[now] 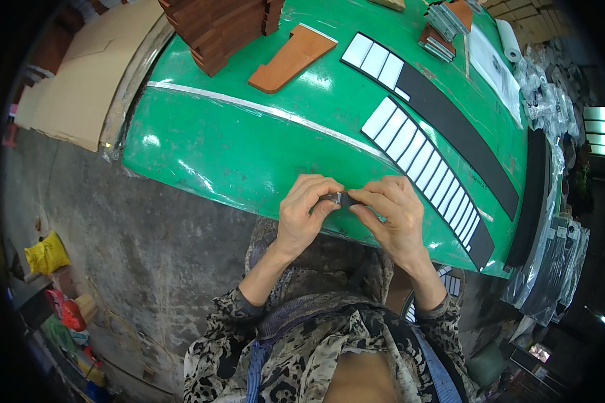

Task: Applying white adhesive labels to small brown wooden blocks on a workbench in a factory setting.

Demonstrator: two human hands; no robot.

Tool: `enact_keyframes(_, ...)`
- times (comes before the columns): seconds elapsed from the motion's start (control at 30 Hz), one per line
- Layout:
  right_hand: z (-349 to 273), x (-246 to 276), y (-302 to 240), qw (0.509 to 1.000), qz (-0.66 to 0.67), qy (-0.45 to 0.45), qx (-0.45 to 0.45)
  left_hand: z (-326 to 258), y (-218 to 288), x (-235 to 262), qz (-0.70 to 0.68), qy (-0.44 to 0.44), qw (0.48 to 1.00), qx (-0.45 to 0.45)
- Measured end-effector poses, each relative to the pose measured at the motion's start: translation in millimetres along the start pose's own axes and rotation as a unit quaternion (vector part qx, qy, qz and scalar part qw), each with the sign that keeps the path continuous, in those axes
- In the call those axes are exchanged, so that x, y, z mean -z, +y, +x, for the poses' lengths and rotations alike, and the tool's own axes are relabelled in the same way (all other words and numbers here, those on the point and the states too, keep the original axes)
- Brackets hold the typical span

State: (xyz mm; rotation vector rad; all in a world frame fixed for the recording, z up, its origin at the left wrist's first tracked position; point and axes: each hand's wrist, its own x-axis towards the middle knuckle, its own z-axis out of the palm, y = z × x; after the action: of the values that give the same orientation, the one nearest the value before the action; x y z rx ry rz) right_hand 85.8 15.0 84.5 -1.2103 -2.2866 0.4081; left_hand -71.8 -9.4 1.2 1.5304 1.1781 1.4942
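Note:
Close to the front edge of the green table, my left hand [305,213] and my right hand [394,216] meet with fingertips pinched. Between them is a small dark piece with a light, shiny end [339,198]; fingers cover most of it and its exact kind does not show. A curved black strip [480,245] lies just right of my right hand, with a row of white rectangular pads [425,166] along most of its length. Farther back rests a second curved black strip [444,111], with several white pads at its far left end.
The green tabletop [215,141] has a pale line across it. A brown wooden bracket-shaped piece [292,59] lies beside a tall stack of brown wooden parts [225,27]. Metal-edged pieces [445,30] sit at the back. Plastic-wrapped dark panels [554,269] stand off the right edge.

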Motion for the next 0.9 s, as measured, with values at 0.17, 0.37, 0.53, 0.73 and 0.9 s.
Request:
enact_keyframes(0.17,-2.5,-5.4,5.0,1.000,0.014,0.008,-0.009,0.2,-0.3,-1.6,0.000,0.004,1.000,0.002)
enact_keyframes(0.37,-14.9,3.7,4.4,0.978,0.144,0.056,-0.143,3.4,6.1,0.6,0.015,-0.010,1.000,0.014)
enact_keyframes(0.53,-28.9,4.7,15.5,0.996,0.036,0.073,-0.046,3.9,8.6,-0.7,0.032,-0.013,0.999,0.031)
enact_keyframes(0.73,-27.8,-16.5,17.2,0.988,0.101,0.109,-0.053,6.0,10.5,4.8,0.067,-0.052,0.996,0.023)
enact_keyframes(0.9,-28.9,-26.9,22.1,0.985,0.102,0.129,-0.051,7.0,13.7,7.3,0.063,-0.067,0.996,0.024)
